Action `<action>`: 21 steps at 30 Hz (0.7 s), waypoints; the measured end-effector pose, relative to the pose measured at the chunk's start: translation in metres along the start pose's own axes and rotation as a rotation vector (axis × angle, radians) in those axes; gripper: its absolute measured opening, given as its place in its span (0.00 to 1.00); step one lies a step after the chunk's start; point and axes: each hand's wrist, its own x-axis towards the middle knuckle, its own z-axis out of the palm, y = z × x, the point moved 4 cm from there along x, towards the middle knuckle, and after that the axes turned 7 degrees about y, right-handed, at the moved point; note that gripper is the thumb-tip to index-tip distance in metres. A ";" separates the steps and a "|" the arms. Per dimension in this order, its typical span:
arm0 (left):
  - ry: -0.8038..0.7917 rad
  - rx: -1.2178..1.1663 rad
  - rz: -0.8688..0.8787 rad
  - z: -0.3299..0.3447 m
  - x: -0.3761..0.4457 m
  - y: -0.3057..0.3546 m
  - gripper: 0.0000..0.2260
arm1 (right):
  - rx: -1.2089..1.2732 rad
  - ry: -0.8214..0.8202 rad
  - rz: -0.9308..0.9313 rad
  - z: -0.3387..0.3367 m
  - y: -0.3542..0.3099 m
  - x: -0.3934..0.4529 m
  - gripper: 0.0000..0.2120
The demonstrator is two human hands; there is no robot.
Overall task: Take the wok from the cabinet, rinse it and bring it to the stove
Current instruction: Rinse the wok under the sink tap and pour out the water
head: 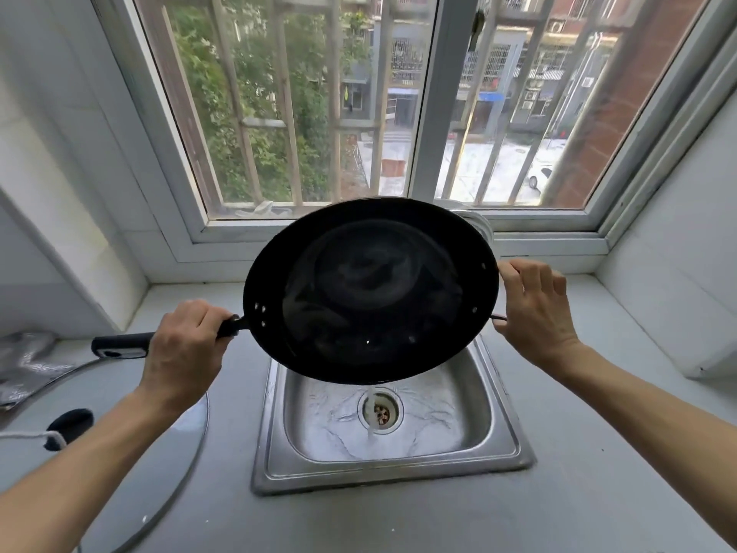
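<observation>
A black wok (pixel 371 291) is held tilted toward me above the steel sink (pixel 506 445). Water swirls inside it and runs off its near rim in a thin stream onto the drain (pixel 380 411). My left hand (pixel 185 349) is wrapped around the wok's long black handle (pixel 119 345). Fingers of my right hand (pixel 534 305) grip the small loop handle at the wok's right rim. The faucet (pixel 476 223) is mostly hidden behind the wok.
A glass lid (pixel 159 472) with a black knob lies on the grey counter at the left. Crumpled foil (pixel 24 361) sits at the far left. White tiled walls flank the counter, and a barred window (pixel 359 113) stands behind the sink.
</observation>
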 end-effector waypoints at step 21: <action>-0.009 0.083 0.005 -0.023 0.017 0.001 0.10 | -0.026 -0.068 0.010 -0.025 0.004 0.027 0.44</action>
